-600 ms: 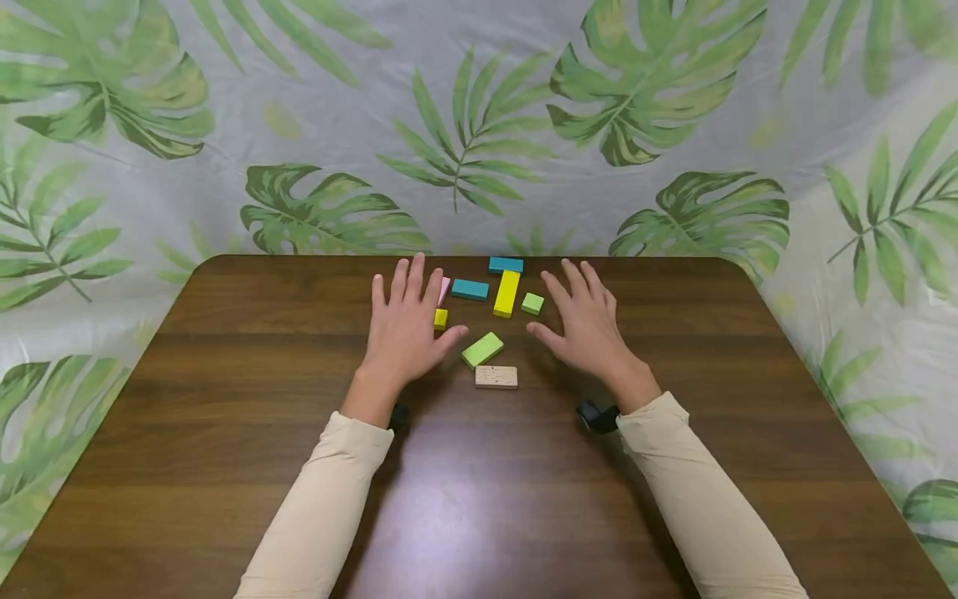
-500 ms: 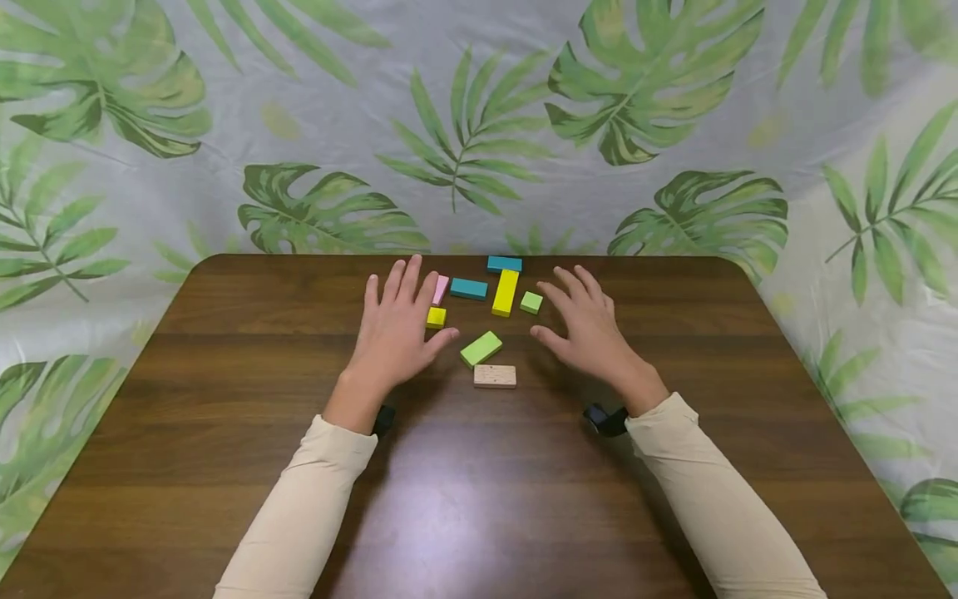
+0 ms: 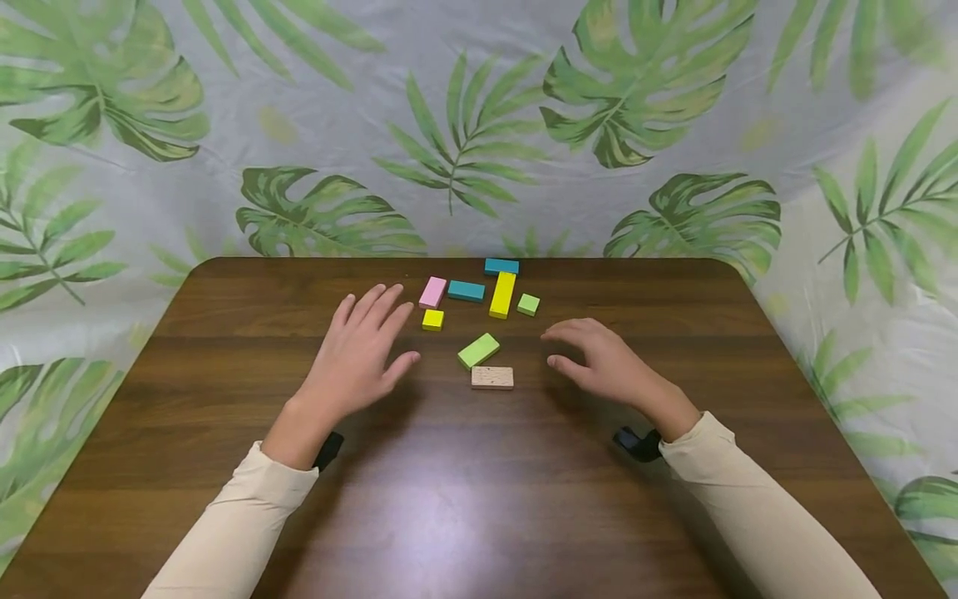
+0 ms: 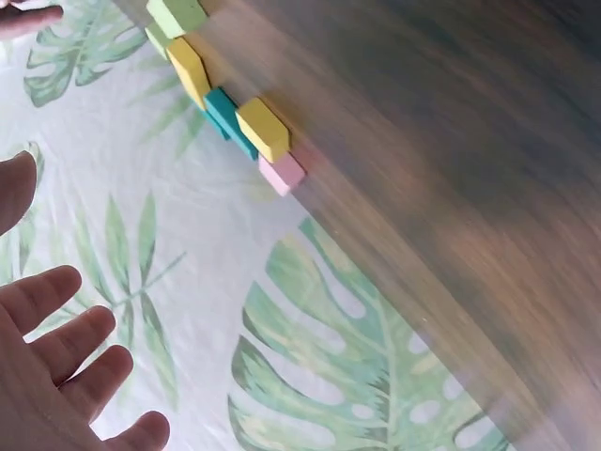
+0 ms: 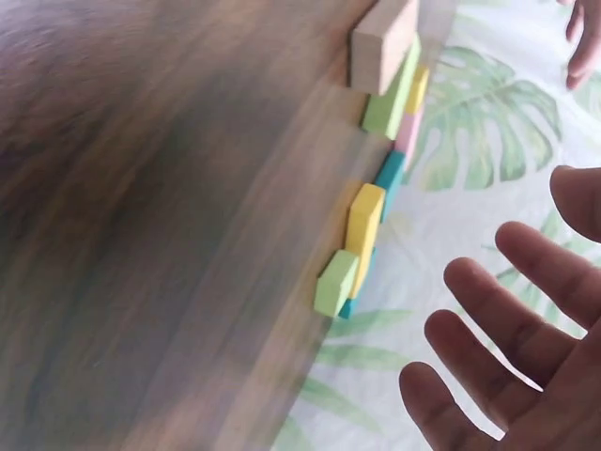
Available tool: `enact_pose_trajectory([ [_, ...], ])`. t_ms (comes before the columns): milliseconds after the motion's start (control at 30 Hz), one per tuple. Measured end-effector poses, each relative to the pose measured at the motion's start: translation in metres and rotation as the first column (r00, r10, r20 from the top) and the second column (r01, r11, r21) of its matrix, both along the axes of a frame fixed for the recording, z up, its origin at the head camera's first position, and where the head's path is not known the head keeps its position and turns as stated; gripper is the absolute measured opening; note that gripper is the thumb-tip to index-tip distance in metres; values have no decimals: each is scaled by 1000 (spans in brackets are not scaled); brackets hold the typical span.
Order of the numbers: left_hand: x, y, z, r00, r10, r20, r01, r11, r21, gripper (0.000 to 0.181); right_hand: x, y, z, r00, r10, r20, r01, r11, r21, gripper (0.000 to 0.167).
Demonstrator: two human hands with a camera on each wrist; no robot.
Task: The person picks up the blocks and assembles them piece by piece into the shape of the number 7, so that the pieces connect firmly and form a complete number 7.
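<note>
Taking the scattered blocks as the middle of a dial, with twelve at the table's far side, I'm seeing the left hand (image 3: 353, 359) hovering around eight o'clock, fingers spread and holding nothing. The right hand (image 3: 609, 363) is hovering around four, fingers loosely bent and apart, also holding nothing.

The blue block (image 3: 501, 266) is what's worrying me: it's lying at twelve, right by the far edge, with the long yellow block (image 3: 503, 295) pointing at it, end touching or nearly so. A careless shove toward twelve could be driving one through the other and over, down by the leaf-print cloth (image 3: 299, 125). The green block (image 3: 479, 350) and the plain wooden block (image 3: 492, 378) are sitting corner to side near six, so nudging one would probably be turning the other. The pink block (image 3: 432, 293), teal block (image 3: 466, 291) and small yellow block (image 3: 432, 320) are crowding toward ten; thick fingers reaching for one might be knocking its neighbours. The small green block (image 3: 528, 304) is standing a little apart toward two.

For room, the table (image 3: 434, 516) is stretching widest toward six, with generous space at three and nine; only twelve is running tight.
</note>
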State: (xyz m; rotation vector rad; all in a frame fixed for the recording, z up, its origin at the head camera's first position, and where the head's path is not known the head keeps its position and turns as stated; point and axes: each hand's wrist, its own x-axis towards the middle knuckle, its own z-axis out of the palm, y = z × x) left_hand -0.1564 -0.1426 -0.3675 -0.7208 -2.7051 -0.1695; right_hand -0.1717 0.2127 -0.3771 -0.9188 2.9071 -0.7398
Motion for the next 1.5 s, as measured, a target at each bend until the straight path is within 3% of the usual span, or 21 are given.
enact_pose_trajectory([
  [567,-1,-12,-10,999,-18,-30,18,1000,9,66,4,17,-2,997,14,73,-18,998,52,37],
  [1033,-4,-7,-19,1000,-9,29,8,1000,25,69,0,18,-3,996,34,86,-39,997,59,34],
  [1300,-8,2,-22,996,-49,69,44,997,60,64,-3,13,-6,993,53,102,-61,995,77,35],
  [1500,-20,17,-24,987,-147,68,143,988,64,56,-6,5,-10,992,73,100,-82,993,86,35],
])
